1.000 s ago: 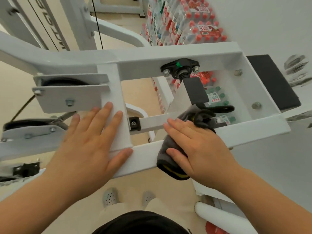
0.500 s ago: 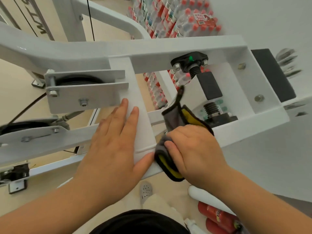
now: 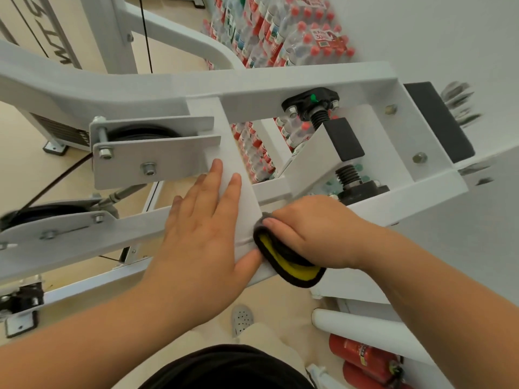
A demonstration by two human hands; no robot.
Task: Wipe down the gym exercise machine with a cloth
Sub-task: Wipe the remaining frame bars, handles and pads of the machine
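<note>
the right hand (image 3: 309,234), gripping the cloth (image 3: 289,266), has dragged it left along the machine's near bar (image 3: 407,204) to the junction, just beside the flat, open left hand (image 3: 207,228); that stretch looks wiped.

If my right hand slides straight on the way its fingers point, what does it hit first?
Probably the left hand, lying flat on the white crosspiece just ahead of the right hand and its cloth; both seem level.
</note>
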